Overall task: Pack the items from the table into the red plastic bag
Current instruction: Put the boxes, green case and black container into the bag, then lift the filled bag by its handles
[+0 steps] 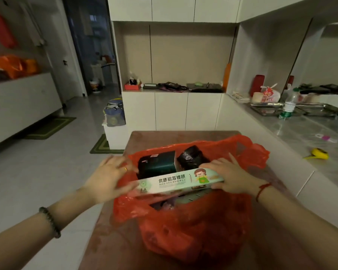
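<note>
L hand (pixel 109 177) & R hand (pixel 225 175) each grip an end of the aluminium foil box (pixel 180 182), held across the open red plastic bag (pixel 193 227) w/ dark green box (pixel 156 162) inside.

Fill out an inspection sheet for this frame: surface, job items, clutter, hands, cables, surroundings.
Surface: brown table, bare around the bag.
Job's things: red bag open; dark green box and black bundle inside; long foil box across the opening.
Clutter: nothing seen on the table.
Grippers: left hand and right hand hold the foil box ends.
Cables: nothing seen.
Surroundings: counter with bottle; white cabinets.
</note>
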`<state>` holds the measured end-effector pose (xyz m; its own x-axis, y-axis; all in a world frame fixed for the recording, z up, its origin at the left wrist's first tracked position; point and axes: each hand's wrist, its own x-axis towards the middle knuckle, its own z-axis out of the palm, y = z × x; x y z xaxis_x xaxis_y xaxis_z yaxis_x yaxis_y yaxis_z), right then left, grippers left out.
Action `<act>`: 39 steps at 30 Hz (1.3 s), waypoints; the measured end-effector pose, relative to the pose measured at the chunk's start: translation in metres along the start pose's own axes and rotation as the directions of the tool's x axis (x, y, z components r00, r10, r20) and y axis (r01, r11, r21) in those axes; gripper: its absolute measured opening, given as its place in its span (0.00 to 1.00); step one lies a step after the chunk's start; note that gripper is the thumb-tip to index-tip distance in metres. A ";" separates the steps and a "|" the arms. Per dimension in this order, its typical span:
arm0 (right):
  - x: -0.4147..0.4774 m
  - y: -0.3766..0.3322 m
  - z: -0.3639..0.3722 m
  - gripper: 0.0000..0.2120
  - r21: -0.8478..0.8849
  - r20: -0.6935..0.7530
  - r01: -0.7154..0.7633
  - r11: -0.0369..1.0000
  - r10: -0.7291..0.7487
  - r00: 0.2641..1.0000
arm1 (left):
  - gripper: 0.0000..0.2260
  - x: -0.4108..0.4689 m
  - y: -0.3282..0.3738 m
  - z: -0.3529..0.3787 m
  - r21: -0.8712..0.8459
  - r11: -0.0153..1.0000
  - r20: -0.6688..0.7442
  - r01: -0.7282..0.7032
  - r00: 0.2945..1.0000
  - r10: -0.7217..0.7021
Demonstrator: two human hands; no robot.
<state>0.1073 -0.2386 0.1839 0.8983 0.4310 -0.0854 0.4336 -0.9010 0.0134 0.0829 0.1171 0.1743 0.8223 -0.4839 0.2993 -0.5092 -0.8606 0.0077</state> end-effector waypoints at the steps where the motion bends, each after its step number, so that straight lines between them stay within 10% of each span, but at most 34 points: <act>1: 0.001 -0.002 0.003 0.31 0.000 0.004 0.021 1.000 -0.021 1.000 | 0.29 0.003 0.004 -0.001 -0.103 0.974 -0.018 0.200 0.979 -0.203; 4: 0.000 -0.004 -0.002 0.33 0.094 -0.046 -0.021 0.995 0.025 0.999 | 0.46 0.011 0.017 0.003 -0.458 0.592 0.281 0.663 0.740 -0.611; 9: -0.003 0.028 -0.007 0.41 0.296 -0.394 -0.479 0.826 0.562 0.727 | 0.45 0.008 0.035 0.020 -0.650 0.000 0.625 0.760 0.536 -0.568; 12: -0.004 0.049 0.002 0.56 0.700 0.059 -0.563 0.438 0.751 0.658 | 0.21 0.006 0.033 0.030 -0.635 0.015 0.648 0.772 0.543 -0.533; 15: -0.005 0.054 0.014 0.25 0.882 0.307 -0.468 0.055 0.686 0.660 | 0.15 0.005 0.021 0.037 -0.637 0.091 0.586 0.765 0.558 -0.588; 17: 0.000 0.059 0.023 0.06 0.890 0.319 -0.455 0.018 0.688 0.652 | 0.16 0.006 0.015 0.038 -0.644 0.105 0.548 0.758 0.552 -0.628; 26: -0.031 0.105 -0.015 0.08 0.912 0.392 -0.175 -0.370 0.667 0.633 | 0.14 0.037 0.020 0.018 -0.874 -0.162 0.447 0.457 0.630 -0.635; 32: -0.030 0.105 -0.030 0.06 0.919 0.363 -0.231 -0.320 0.453 0.814 | 0.15 0.061 0.025 -0.002 -0.912 -0.201 0.403 0.358 0.696 -0.594; 37: -0.008 0.106 -0.049 0.07 0.883 0.189 -0.381 0.275 0.534 0.824 | 0.16 0.100 0.028 -0.004 -0.921 -0.072 0.343 0.383 0.707 -0.618; 39: 0.003 0.109 -0.059 0.08 0.883 0.104 -0.355 0.306 0.610 0.785 | 0.15 0.119 0.030 -0.007 -0.921 -0.063 0.336 0.383 0.705 -0.624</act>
<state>0.1618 -0.3326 0.2435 0.9626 -0.2166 -0.1627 -0.2492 -0.4723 -0.8455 0.1635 0.0347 0.2165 0.9831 0.1429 -0.1142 0.1133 0.0149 0.9935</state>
